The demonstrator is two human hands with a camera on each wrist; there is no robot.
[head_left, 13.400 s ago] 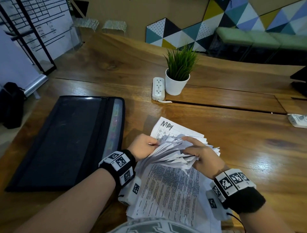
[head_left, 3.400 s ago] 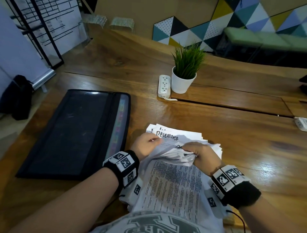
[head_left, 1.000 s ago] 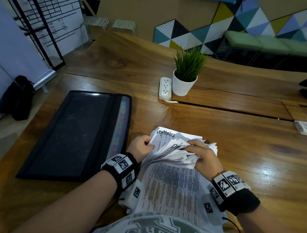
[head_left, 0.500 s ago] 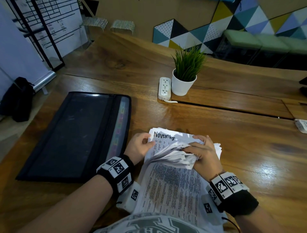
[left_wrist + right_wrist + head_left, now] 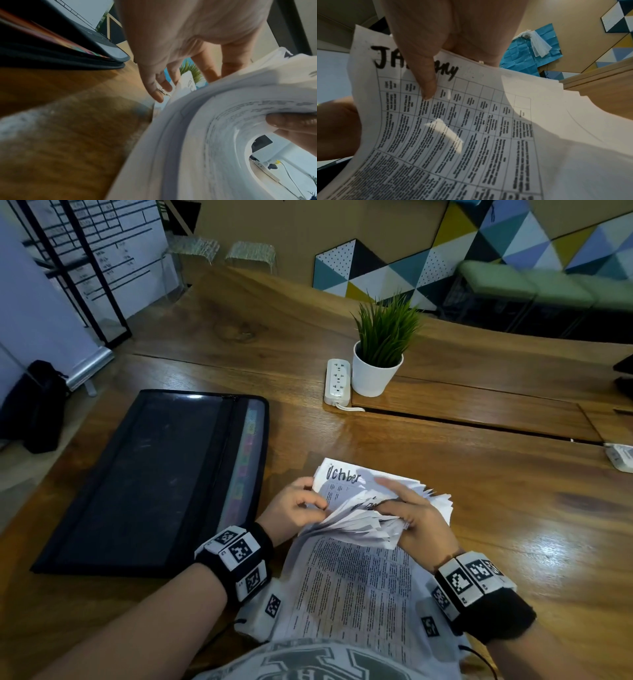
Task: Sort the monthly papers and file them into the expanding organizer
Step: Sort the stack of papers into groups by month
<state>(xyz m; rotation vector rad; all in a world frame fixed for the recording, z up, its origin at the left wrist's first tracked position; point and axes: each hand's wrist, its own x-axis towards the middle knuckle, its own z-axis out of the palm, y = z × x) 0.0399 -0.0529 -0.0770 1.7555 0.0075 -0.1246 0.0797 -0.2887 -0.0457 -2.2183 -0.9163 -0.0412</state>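
Two hands work one stack of papers (image 5: 346, 580): left hand (image 5: 294, 510) pinches a sheet labelled October (image 5: 342, 474), right hand (image 5: 416, 520) clamps the bent-back sheets; one closed organizer (image 5: 147, 481) lies left (uncountable sheets).

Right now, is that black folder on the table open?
No, the black folder lies flat and closed on the table, left of the papers.

Thumb (image 5: 426, 75) covers the middle letters of the sheet's (image 5: 471, 135) heading; its print is blurred, and the edges crop it below the fingers.
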